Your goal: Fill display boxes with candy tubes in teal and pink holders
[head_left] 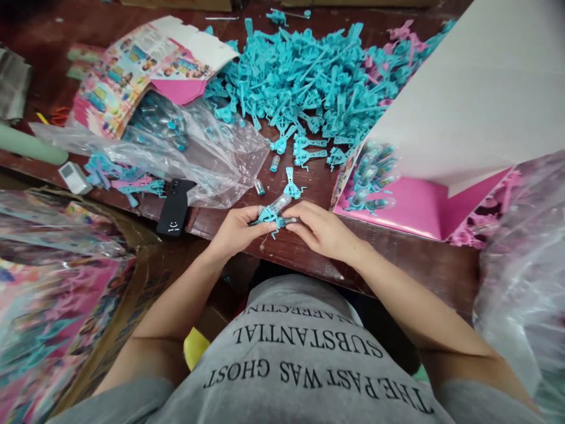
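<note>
My left hand (pixel 236 231) grips a turquoise plastic toy part (pixel 268 217) between thumb and fingers, low over the table's front edge. A clear capsule-like piece sticks up from it. At its right side, my right hand (pixel 318 228) pinches a small dark-ended tube (pixel 289 221) against the part. Just beyond my hands lies a loose turquoise piece (pixel 291 184) with a small crank-like arm. Two small tubes rest nearby, one a little vial (pixel 275 164) with a turquoise end, the other beside the plastic bag.
A big heap of turquoise pieces (pixel 300 76) spreads across the back. A clear bag of vials (pixel 207 159) and a black phone (pixel 173 207) lie left. At right stands an opened pink and white box (pixel 397 206) with assembled pieces inside; pink parts (pixel 479 227) lie behind it.
</note>
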Demonstrator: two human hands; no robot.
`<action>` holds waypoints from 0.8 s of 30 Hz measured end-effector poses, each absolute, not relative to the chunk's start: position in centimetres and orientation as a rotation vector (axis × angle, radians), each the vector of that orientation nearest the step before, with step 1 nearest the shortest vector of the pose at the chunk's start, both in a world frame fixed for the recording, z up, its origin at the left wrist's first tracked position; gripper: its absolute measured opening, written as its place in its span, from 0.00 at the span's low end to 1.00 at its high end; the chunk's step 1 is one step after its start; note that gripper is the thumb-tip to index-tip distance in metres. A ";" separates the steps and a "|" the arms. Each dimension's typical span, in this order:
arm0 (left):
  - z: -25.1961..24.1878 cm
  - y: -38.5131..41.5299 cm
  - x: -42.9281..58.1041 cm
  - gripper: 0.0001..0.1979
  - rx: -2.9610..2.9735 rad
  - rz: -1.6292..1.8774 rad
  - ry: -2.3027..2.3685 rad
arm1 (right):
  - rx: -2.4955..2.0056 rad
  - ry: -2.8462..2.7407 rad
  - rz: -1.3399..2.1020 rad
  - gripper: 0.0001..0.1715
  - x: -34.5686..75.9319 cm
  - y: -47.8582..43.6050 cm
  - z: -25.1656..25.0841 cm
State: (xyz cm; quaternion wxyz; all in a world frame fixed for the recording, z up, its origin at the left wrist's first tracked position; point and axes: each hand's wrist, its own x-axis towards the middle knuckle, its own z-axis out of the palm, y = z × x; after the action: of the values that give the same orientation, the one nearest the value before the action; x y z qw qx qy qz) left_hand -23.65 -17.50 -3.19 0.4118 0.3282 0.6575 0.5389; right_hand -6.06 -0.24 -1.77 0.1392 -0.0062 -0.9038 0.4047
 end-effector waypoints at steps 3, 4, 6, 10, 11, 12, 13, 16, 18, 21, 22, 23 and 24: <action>-2.4 -16.6 -22.6 0.14 0.935 1.333 1.673 | -0.086 -2.552 1.188 0.14 -5.1 -0.5 -1.5; -2.0 -16.4 -22.1 0.13 0.971 1.336 1.689 | -0.156 -2.511 1.254 0.15 -4.8 -0.6 -1.3; -1.1 -16.0 -21.2 0.13 1.064 1.331 1.725 | -0.335 -2.411 1.463 0.22 -4.0 -0.8 -0.6; 0.7 -15.0 -20.3 0.12 1.239 1.309 1.791 | -0.477 -2.311 1.671 0.27 -1.6 -0.4 1.6; 1.0 -14.7 -20.2 0.12 1.248 1.319 1.796 | -0.456 -2.317 1.623 0.25 -0.9 -0.1 2.1; 1.4 -14.2 -20.1 0.11 1.246 1.326 1.792 | -0.437 -2.324 1.545 0.25 -0.1 0.1 2.6; 1.7 -13.8 -19.9 0.11 1.246 1.322 1.775 | -0.429 -2.329 1.456 0.26 0.6 0.3 3.1; 2.8 -12.0 -18.9 0.11 1.307 1.247 1.686 | -0.470 -2.309 1.293 0.18 3.0 1.3 4.1; 3.6 -10.6 -17.9 0.10 1.349 1.189 1.629 | -0.507 -2.254 1.337 0.23 4.7 2.4 4.5; 4.8 -8.4 -16.0 0.12 1.299 1.168 1.482 | -0.515 -2.109 1.452 0.28 7.5 4.4 5.0; 5.1 -7.7 -15.3 0.14 1.269 1.166 1.423 | -0.502 -2.066 1.486 0.30 8.4 4.9 5.2; 5.3 -7.0 -14.6 0.17 1.250 1.164 1.376 | -0.480 -2.039 1.529 0.32 9.1 5.3 5.4; 5.5 -6.5 -13.8 0.19 1.256 1.149 1.356 | -0.453 -2.034 1.583 0.34 9.7 5.6 5.7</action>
State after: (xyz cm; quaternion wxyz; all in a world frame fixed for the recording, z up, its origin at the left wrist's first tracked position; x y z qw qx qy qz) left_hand -13.82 -6.46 5.46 0.4641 0.5112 0.5519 0.4678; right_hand 9.67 5.59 5.66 0.2591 -0.1670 -0.7507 0.5843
